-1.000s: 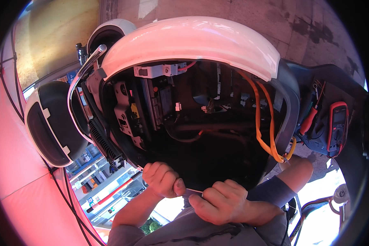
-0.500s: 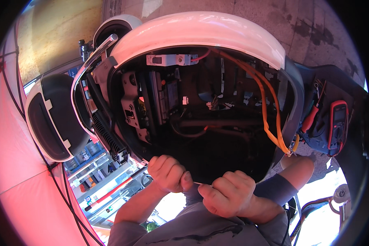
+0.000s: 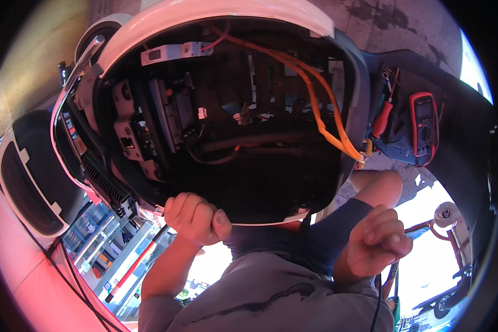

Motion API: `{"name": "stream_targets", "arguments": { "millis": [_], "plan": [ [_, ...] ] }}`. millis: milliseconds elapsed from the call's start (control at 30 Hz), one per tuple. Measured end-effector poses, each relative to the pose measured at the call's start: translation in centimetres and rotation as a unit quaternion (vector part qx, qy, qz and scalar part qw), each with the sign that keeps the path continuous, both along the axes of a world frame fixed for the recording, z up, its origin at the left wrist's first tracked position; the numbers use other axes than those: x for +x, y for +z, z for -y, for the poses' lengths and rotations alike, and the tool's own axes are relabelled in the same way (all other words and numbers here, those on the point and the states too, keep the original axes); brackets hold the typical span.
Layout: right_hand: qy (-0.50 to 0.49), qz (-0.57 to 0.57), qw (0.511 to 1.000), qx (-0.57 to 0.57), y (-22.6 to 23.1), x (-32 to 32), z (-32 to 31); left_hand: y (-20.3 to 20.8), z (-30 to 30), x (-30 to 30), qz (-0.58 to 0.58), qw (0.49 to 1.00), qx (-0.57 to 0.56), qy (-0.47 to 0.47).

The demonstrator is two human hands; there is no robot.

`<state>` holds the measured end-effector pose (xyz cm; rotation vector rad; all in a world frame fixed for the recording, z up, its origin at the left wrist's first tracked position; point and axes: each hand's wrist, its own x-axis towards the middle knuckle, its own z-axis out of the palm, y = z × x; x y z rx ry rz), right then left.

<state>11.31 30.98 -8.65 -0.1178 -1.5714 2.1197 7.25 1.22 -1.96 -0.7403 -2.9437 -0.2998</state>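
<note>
My left hand [image 3: 196, 218] is closed in a fist at the near edge of an open scooter body [image 3: 365, 116], thumb pressed to the fingers. What it grips, if anything, is hidden. Off to the right and over my thigh, my right hand [image 3: 377, 242] is raised with its fingers curled in; any small thing inside cannot be made out. Inside the dark body lie small connectors [image 3: 241, 117] and a grey-white breaker-like module [image 3: 174, 52]. Two orange cables [image 3: 315, 105] hang down its right side to bare-looking ends at the rim.
On the dark seat-like surface at the right rest a red multimeter [image 3: 424, 130] and a screwdriver with a red handle [image 3: 383, 119]. A chrome rail [image 3: 58, 119] curves along the left. Black cords [image 3: 52, 254] run past pink sheeting at lower left.
Before, both hands were close together with a thin pale strand between them. Now my right hand has pulled away to the right, and no strand shows. The view has shifted right.
</note>
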Motion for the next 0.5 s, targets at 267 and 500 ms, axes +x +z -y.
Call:
{"name": "stream_targets", "arguments": {
  "millis": [267, 500],
  "plan": [
    [-0.139, 0.438, 0.836, 0.3, -16.4, 1.2, -5.5, -0.4, -0.2, 0.0, -0.037, 0.999, 0.009, -0.012],
    [-0.053, 0.568, 0.669, 0.476, -21.2, -1.0, -6.5, -0.6, -0.2, 0.1, -0.061, 0.998, 0.025, -0.011]
  ]
}}
